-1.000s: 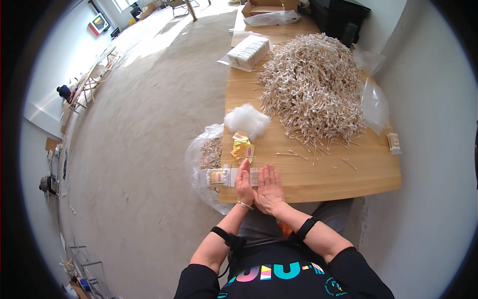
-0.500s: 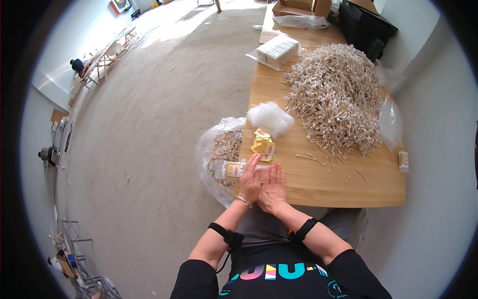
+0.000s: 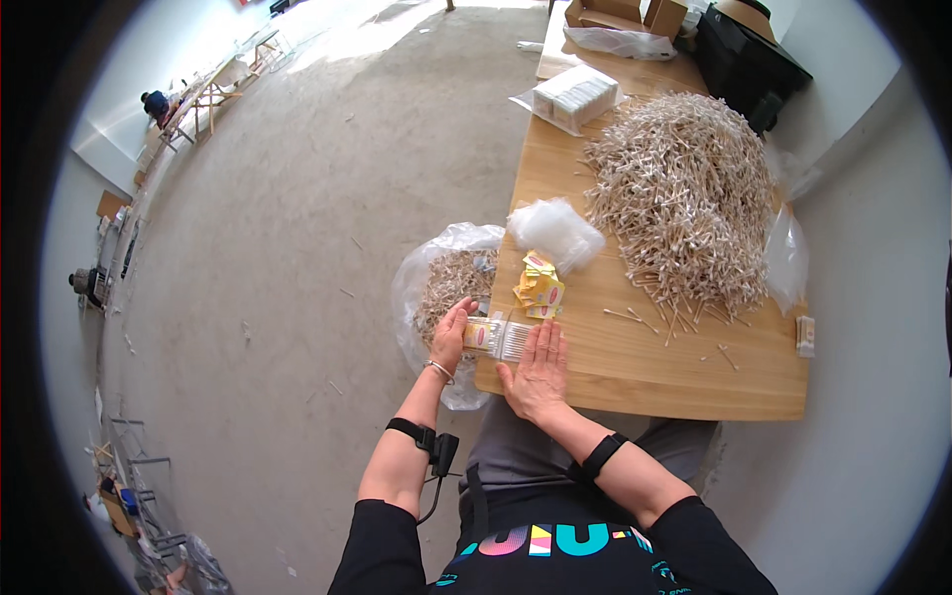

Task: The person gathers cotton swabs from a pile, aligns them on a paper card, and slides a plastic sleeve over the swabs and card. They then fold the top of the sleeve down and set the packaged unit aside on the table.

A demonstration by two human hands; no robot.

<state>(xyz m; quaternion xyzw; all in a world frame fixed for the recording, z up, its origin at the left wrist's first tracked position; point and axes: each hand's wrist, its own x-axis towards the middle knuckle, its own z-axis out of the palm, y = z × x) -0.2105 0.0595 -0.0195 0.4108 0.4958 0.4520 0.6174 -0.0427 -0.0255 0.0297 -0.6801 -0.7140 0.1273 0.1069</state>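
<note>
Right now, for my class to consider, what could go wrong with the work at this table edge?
The swab pack juts past the edge of the table, so it might tip into the open plastic bag below if the left hand and right hand let it slip.

The right hand's fingertips lie close to the yellow cards; a sideways sweep could scatter them.
</note>
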